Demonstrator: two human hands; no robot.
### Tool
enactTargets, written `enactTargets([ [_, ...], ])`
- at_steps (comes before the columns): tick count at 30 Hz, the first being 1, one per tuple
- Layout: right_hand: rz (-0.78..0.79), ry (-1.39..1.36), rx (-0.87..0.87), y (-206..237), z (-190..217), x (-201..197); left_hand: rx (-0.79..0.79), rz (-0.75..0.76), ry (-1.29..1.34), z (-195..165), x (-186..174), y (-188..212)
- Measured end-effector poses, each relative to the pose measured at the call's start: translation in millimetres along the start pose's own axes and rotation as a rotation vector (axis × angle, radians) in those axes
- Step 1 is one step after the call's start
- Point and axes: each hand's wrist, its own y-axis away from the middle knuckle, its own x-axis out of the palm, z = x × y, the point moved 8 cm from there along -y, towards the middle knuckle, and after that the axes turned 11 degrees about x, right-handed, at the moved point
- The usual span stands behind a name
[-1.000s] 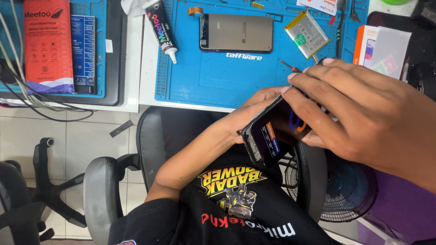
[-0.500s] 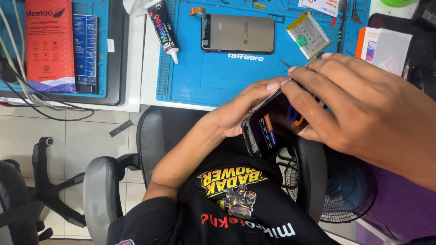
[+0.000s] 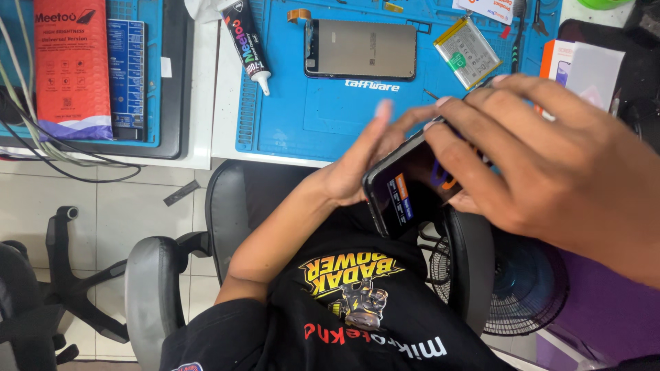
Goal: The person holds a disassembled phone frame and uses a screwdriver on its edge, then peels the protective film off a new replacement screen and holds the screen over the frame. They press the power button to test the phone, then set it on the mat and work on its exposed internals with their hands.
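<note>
Phone [image 3: 411, 196] held between both hands above the lap, just off the near edge of the blue mat [image 3: 302, 117]. Screen lit, facing up toward the camera, showing small coloured tiles. Long axis running from lower left to upper right, tilted, with the lower end near the chest and the upper end hidden under the right fingers.

Right hand [image 3: 550, 172] on top and to the right, fingers spread across the upper half of the phone and curled over its far edge; clamped on it, so far as can be seen. Thumb side hidden, so the exact pinch cannot be told.

Left hand [image 3: 361, 161] to the left of the phone, palm against its left long edge, fingers stretched straight and close together, pointing up toward the mat. Touching and bracing rather than wrapping round. Of the two, right hand covering more of the phone; left hand nearer its lower end.

On the mat, well apart from the hands: a second phone body [image 3: 361, 49] lying flat, long axis left to right; a battery [image 3: 467, 51] tilted beside it; a glue tube [image 3: 246, 42] with nozzle pointing down and right. Red packet [image 3: 72, 65] on the far left. Fan [image 3: 522, 288] below the right forearm, chair arm [image 3: 155, 288] at lower left.
</note>
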Motion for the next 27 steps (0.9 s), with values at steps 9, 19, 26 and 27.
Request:
enactTargets([
  [9, 0.02, -0.137, 0.071, -4, -9, -8, 1.007, 0.236, -1.34, -74, 62, 39],
  [19, 0.031, -0.388, 0.133, -2, -16, -4, 1.031, 0.108, -1.364, -77, 74, 47],
  [26, 0.041, -0.398, 0.158, -3, -16, -7, 1.049, 0.049, -1.165, -76, 57, 49],
  [27, 0.04, -0.404, 0.153, -3, -15, -7, 1.041, 0.055, -1.118, -74, 54, 48],
])
